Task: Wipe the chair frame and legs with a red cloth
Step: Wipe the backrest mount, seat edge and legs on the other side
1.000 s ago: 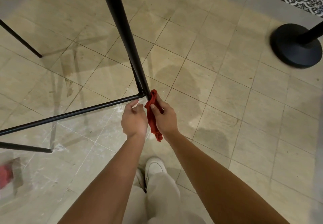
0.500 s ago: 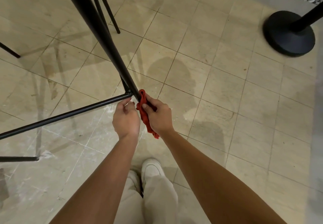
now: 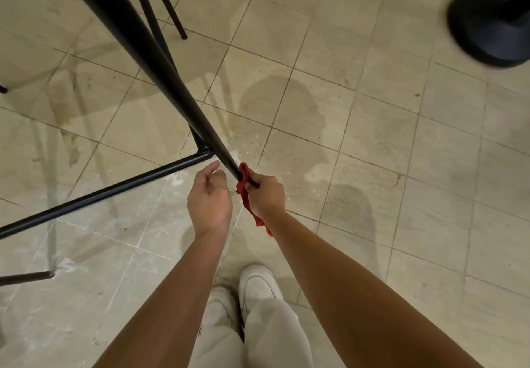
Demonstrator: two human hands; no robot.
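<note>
Gripping one red cloth (image 3: 244, 192) round the thick black chair leg (image 3: 160, 63) just below its crossbar (image 3: 100, 194), the right hand (image 3: 268, 195) hides the leg's foot and most of the cloth; only a tail shows by the wrist. The left hand (image 3: 209, 201) hangs loosely curled beside the leg, holding nothing. Two thinner legs (image 3: 169, 9) behind are cut off by the top edge.

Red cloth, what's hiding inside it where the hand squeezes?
The black chair leg runs into the red cloth, which the right hand grips around it. The wrapped part and the leg's foot are hidden by cloth and hand.
</note>
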